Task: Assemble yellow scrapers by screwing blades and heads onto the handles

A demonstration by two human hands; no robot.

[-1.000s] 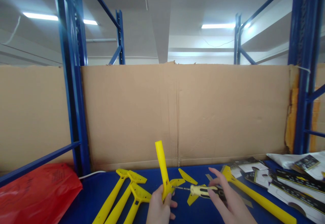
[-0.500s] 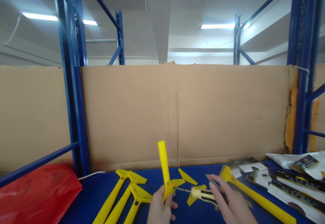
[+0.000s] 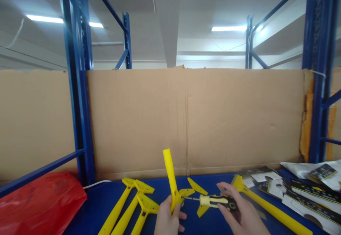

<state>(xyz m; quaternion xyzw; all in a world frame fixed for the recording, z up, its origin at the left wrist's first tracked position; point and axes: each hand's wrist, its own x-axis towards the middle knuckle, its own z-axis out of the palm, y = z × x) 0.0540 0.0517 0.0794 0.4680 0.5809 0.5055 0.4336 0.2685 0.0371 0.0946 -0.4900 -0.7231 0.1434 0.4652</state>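
Observation:
My left hand (image 3: 169,216) is closed round the head end of a yellow scraper handle (image 3: 170,169), whose shaft points up. From the right, a screwdriver (image 3: 213,201) with a cream and black grip lies level, its tip at the head of that handle. My right hand (image 3: 238,210) is at the back end of the grip, with the thumb below it and the fingers bent above. A thin flat piece shows at the fingertips, too small to name. Behind and below the screwdriver lie loose yellow plates (image 3: 197,186).
Several yellow scraper handles (image 3: 118,208) lie to the left, beside a red plastic bag (image 3: 39,203). A longer yellow scraper (image 3: 274,206) and printed packaging cards (image 3: 306,206) lie at the right. Cardboard (image 3: 138,121) stands behind the blue surface, between blue posts.
The fingers of my right hand have spread, and more of the screwdriver's black grip end shows. The yellow handle in my left hand has tilted slightly leftward.

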